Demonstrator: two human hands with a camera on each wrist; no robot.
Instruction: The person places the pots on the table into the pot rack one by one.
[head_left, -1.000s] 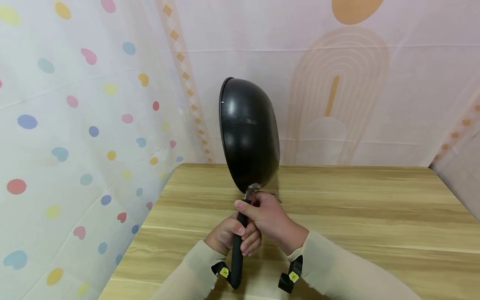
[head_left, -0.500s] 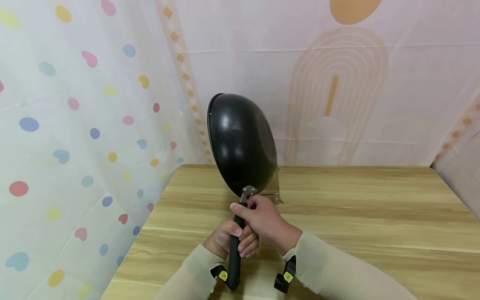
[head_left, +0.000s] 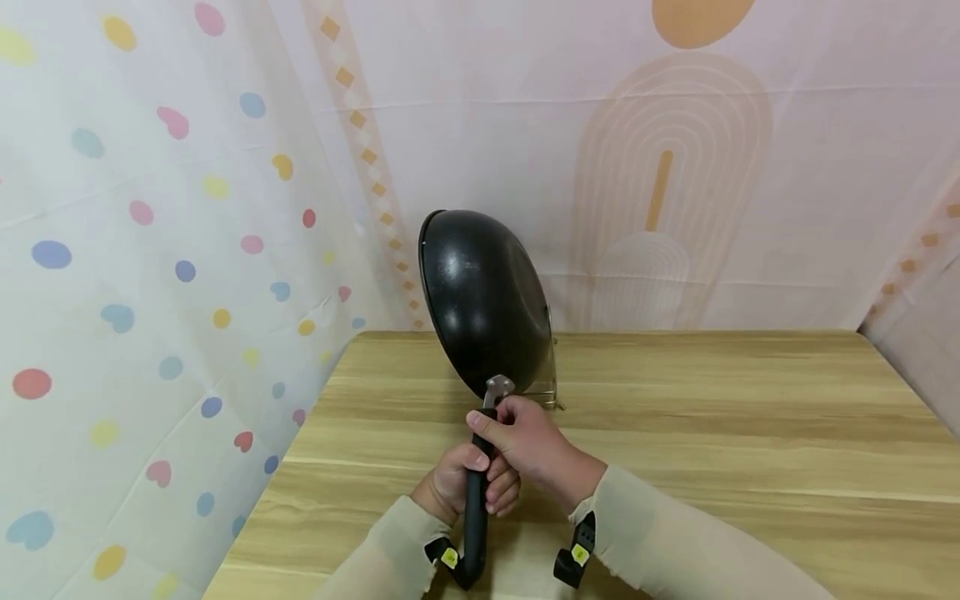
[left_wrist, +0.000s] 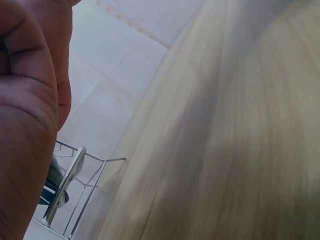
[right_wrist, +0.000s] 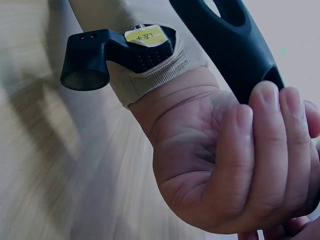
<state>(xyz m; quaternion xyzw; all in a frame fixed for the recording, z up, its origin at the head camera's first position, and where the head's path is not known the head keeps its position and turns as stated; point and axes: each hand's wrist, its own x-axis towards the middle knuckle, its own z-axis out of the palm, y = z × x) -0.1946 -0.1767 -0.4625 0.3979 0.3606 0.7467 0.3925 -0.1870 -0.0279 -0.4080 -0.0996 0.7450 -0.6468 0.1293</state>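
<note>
Wok (head_left: 483,304) glossy black metal; handle (head_left: 475,508) matt plastic; table (head_left: 712,433) smooth wood.

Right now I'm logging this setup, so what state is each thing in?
Wok: tipped on edge, its underside toward the camera, held above the table.
Handle: gripped by both hands.
Left hand: curled round the handle, lower down.
Right hand: curled round the handle, near the wok.
Wire rack: upright on the table behind the wok; contact unclear.
Table: bears the rack.

A black wok (head_left: 483,300), a pale wood-grain table (head_left: 712,433), a dotted pastel curtain (head_left: 150,250), and seemingly beige sleeves (head_left: 675,542).
</note>
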